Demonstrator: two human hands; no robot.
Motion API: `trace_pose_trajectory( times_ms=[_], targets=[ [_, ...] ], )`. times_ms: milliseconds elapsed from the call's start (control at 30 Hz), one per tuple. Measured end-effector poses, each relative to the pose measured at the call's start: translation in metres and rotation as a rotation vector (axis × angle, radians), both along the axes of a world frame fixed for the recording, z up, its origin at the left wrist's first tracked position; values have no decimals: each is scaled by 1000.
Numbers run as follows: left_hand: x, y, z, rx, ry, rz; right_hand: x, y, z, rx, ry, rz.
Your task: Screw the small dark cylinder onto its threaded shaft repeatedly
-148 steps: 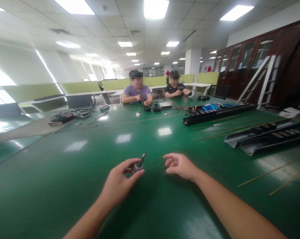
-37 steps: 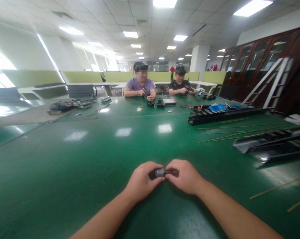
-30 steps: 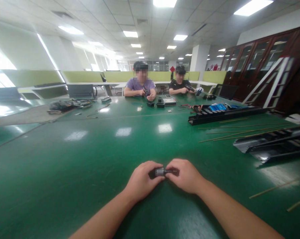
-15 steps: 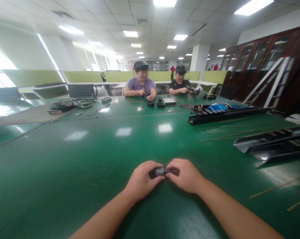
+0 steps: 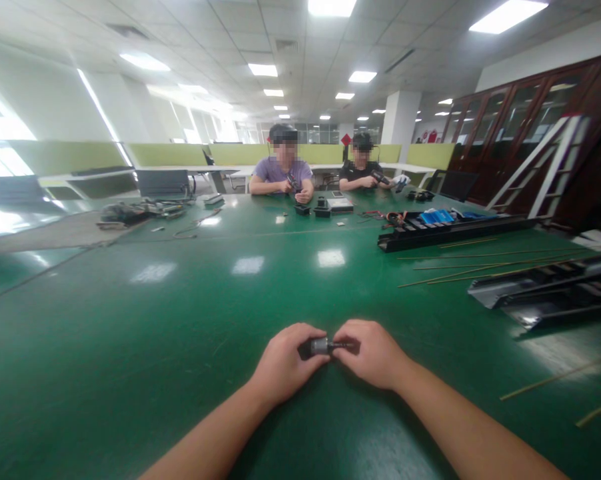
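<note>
Low in the middle of the head view, my left hand (image 5: pixel 285 360) curls around a small cylinder with a silver-grey collar and dark ends that looks like a drill chuck (image 5: pixel 319 346). A thin dark shaft, like a drill bit (image 5: pixel 343 345), sticks out of its right end. Thumb and fingers of my right hand (image 5: pixel 370 350) close around that shaft. The fingertips of both hands almost meet over the green tabletop (image 5: pixel 190 333). My left palm hides the chuck's rear end.
Black metal channels (image 5: pixel 445 230) and thin rods (image 5: pixel 460 270) lie on the right. Across the table sit two people (image 5: pixel 280 175), each holding a dark tool. Black blocks (image 5: pixel 322 208) stand before them. A cloth-like heap (image 5: pixel 125 212) lies far left; a white ladder (image 5: pixel 550 167) stands behind.
Both hands keep the same grip in nearly the same place. The whole view has shifted very slightly.
</note>
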State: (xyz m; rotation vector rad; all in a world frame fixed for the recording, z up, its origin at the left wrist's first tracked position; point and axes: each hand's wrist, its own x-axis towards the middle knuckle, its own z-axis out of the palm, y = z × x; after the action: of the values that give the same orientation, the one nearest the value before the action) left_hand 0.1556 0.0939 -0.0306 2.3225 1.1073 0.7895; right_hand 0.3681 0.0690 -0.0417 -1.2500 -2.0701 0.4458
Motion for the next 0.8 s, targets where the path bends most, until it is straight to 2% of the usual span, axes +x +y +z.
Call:
trace_pose_trajectory(
  times_ms=[800],
  targets=[
    [-1,1,-3,3,-29,-4,1,0,1,3,-7,-10]
  ],
)
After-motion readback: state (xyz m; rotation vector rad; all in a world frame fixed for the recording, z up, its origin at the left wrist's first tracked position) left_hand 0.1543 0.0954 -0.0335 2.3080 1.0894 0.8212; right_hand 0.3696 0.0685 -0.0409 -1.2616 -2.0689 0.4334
